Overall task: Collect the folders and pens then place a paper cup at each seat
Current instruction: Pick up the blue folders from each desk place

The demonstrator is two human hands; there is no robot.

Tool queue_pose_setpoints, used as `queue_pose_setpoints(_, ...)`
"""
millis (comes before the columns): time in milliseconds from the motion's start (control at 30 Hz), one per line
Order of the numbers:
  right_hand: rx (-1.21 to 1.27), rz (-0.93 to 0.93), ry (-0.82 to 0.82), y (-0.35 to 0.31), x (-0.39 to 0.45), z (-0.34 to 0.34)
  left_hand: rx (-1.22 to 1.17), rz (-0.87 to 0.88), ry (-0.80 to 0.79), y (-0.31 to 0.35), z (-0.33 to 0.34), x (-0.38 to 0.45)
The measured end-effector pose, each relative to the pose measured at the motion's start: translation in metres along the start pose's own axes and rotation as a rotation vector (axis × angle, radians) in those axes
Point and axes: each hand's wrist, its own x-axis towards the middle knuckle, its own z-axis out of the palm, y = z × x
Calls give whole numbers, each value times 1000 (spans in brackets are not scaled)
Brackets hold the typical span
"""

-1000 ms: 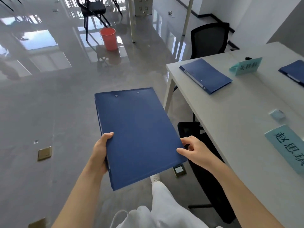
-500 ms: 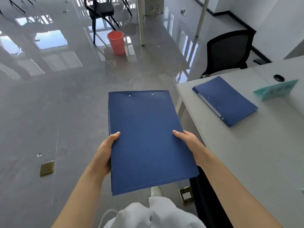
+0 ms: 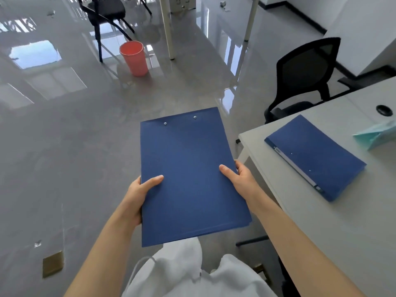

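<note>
In the head view, a pale grey surface point(image 3: 317, 215) fills the lower right of the frame, its near corner by the centre right and its right part cut off by the frame edge. On it lies a second blue folder point(image 3: 315, 155), flat and closed, set at a slant with a white strip along its left edge. Right of it, at the frame edge, sits a blurred teal card point(image 3: 377, 133) whose writing cannot be read; above that is a dark round hole point(image 3: 384, 109) in the top. A black mesh chair point(image 3: 304, 76) stands behind the surface's far end, upper right. The floor point(image 3: 64, 146) is glossy grey and mirrors windows at upper left; a red bin point(image 3: 134, 58) stands on it at upper centre, beside the legs of another dark chair point(image 3: 105, 11) that the top edge cuts off. A brass floor plate point(image 3: 52, 264) lies at lower left. In the centre, a held folder point(image 3: 190, 174) with two rivets near its far edge is level over the floor, left of the surface and clear of it. The left hand point(image 3: 140, 194) grips its left edge, thumb on top; the right hand point(image 3: 240, 176) grips its right edge the same way, with the fingers underneath hidden. White clothing point(image 3: 192, 273) shows at the bottom.
</note>
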Motion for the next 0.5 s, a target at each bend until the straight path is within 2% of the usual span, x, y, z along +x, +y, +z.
queue_pose_setpoints(267, 43, 45, 166, -60, 96, 34, 140, -20, -141, 124, -9, 114)
queue_pose_setpoints(500, 219, 93, 313, -96, 152, 12, 231, -42, -322, 193, 38, 197)
